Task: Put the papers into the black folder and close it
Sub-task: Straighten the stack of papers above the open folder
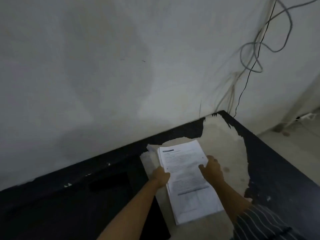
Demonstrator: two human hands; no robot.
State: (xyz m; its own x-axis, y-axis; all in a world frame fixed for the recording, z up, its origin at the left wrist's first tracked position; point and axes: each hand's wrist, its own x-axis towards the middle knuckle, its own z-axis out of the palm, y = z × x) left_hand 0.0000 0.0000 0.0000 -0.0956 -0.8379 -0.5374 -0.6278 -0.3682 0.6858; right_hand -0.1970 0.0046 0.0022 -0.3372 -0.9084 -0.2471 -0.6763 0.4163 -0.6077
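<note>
A stack of white printed papers (187, 181) lies lengthwise on the worn pale patch of a black table (277, 170). My left hand (161, 176) grips the stack's left edge. My right hand (212, 168) holds its right edge, with the fingers spread on the top sheet. The black folder (121, 196) lies to the left of the papers on the dark tabletop, hard to tell apart from it; I cannot tell if it is open.
A grey wall (121, 66) stands right behind the table. Loose cables (256, 49) hang down the wall at the table's far right corner. Past the right edge is the floor (294, 141) with a power strip (306, 116).
</note>
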